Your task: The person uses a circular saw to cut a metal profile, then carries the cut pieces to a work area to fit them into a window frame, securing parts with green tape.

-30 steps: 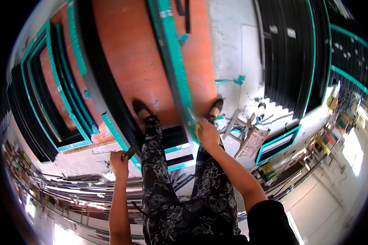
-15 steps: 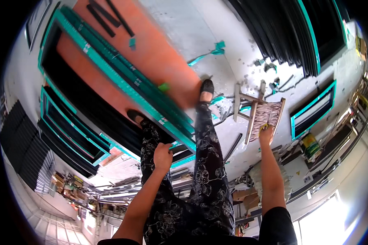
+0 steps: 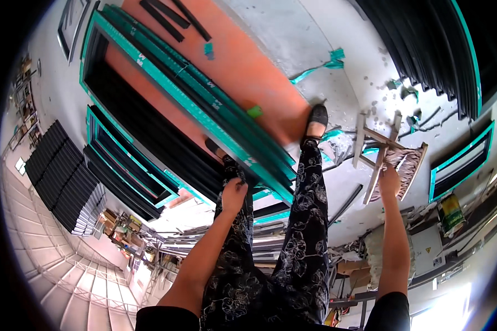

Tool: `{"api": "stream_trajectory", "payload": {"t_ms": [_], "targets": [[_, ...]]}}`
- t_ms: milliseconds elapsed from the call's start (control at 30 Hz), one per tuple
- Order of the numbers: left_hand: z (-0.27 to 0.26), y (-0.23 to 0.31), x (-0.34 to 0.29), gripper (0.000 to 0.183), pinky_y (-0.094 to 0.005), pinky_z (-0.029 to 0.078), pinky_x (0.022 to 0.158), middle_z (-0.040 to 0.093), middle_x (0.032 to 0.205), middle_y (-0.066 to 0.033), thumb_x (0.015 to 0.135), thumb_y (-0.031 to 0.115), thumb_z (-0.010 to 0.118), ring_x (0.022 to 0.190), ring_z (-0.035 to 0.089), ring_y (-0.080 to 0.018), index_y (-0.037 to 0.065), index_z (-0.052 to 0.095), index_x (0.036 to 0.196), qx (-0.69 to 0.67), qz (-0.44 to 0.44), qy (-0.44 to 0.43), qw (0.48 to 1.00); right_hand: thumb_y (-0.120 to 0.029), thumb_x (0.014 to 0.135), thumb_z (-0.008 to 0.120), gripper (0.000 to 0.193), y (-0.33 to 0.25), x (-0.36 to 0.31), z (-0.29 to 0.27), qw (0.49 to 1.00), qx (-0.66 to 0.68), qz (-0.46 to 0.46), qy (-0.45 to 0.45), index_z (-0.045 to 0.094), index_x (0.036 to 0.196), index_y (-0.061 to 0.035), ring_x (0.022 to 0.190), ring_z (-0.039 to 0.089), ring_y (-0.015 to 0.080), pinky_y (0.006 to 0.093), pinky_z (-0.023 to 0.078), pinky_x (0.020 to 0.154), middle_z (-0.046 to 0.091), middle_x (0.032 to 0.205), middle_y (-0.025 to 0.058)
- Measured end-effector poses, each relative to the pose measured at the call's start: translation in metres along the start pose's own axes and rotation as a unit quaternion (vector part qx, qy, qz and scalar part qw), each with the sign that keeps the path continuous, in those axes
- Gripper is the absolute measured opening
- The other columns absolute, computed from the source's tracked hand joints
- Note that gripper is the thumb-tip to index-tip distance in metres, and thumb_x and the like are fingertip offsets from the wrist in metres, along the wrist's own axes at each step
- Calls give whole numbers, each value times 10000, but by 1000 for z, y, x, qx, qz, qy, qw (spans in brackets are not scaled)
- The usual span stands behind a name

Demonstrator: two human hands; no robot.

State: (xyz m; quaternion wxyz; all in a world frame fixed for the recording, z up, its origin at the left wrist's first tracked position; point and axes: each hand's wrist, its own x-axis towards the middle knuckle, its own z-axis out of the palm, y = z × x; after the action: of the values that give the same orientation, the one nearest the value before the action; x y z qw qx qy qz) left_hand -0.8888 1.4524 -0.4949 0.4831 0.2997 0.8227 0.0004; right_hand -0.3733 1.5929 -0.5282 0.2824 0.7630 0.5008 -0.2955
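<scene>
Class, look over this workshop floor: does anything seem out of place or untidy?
Yes: a crumpled green strip lies loose on the pale floor, with more green scraps near the wooden stool; they look like discarded litter.

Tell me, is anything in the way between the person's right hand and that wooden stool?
Nothing visible is: the right hand overlaps the wooden stool in this view, in front of its seat, with no other object seen between them. Whether they touch, I cannot tell.

Pale floor [image 3: 364,60] is carrying torn green tape [image 3: 319,67] and a woven-seat stool [image 3: 415,172]; on the orange area [image 3: 243,66], three black strips [image 3: 168,13] are lying near a teal scrap [image 3: 208,49].
</scene>
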Motion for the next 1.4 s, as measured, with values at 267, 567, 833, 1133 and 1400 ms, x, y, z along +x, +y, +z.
{"api": "stream_trajectory", "payload": {"t_ms": [267, 567, 833, 1133, 1400], "targets": [[-18, 21, 116, 733, -350, 485, 803, 636, 1007, -112, 715, 407, 839, 899, 601, -207, -28, 496, 1194, -59, -114, 158, 979, -158, 843, 576, 256, -205, 5, 56, 949, 99, -296, 34, 635, 1078, -74, 957, 626, 379, 485, 509, 809, 655, 1029, 172], [-10, 18, 137, 1001, -365, 521, 870, 633, 1164, -229, 649, 438, 875, 1030, 642, -335, -71, 389, 1361, -230, -157, 64, 958, -187, 854, 547, 190, -448, 44, 199, 849, -132, -509, 62, 659, 999, -134, 983, 604, 266, 402, 507, 771, 631, 999, 87], [-4, -2, 144, 745, -306, 488, 894, 639, 1137, -112, 763, 372, 842, 1016, 612, -186, -27, 478, 1277, -352, -70, -35, 933, -201, 914, 507, 212, -464, 60, 240, 855, -235, -462, 14, 641, 1060, -124, 1000, 631, 264, 409, 526, 741, 626, 1097, 100], [-21, -10, 108, 758, -325, 508, 874, 633, 1133, -118, 777, 418, 821, 1017, 622, -202, -24, 470, 1283, -371, -93, -88, 920, -390, 744, 730, 454, -336, 46, 138, 967, -76, -237, -51, 627, 1012, -38, 914, 644, 408, 477, 527, 768, 659, 1012, 229], [22, -30, 120, 580, -323, 492, 897, 668, 1119, -107, 841, 311, 776, 1009, 624, -175, -17, 528, 1250, -302, -12, -1, 953, -361, 759, 772, 418, -350, -15, 70, 934, 259, -222, -110, 620, 952, -23, 798, 663, 275, 390, 492, 695, 672, 856, 139]]}}
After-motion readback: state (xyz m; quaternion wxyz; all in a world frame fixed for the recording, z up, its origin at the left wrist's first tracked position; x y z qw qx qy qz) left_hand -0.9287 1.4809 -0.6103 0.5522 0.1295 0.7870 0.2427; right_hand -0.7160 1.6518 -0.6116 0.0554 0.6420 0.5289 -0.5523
